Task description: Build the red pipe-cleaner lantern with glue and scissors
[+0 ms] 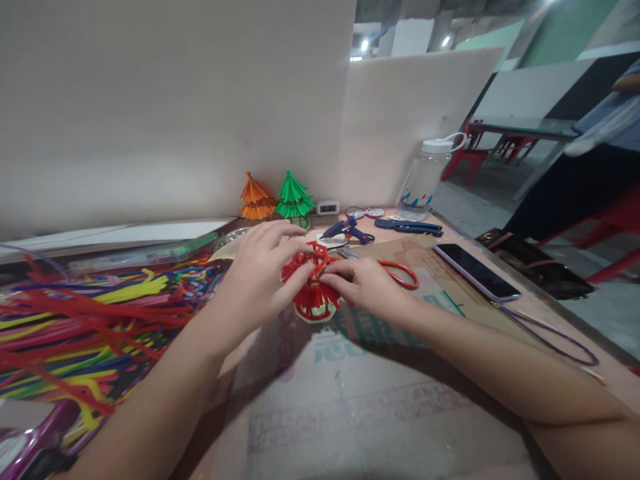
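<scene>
A small red craft piece [314, 293] made of bent pipe cleaners sits between my two hands above a sheet of cardboard [350, 393]. My left hand [260, 270] curls over its left side with fingers wrapped on it. My right hand [363, 283] pinches its top right with thumb and fingers pressed together. Part of the piece is hidden behind my fingers.
A heap of coloured pipe cleaners [85, 327] lies at left. Orange [256, 198] and green [294, 197] paper trees stand by the back board. A blue glue gun [347, 231], red-handled scissors [403, 273], a phone [475, 271], a water bottle [425, 177] and a purple cord [555, 340] lie right. Another person stands far right.
</scene>
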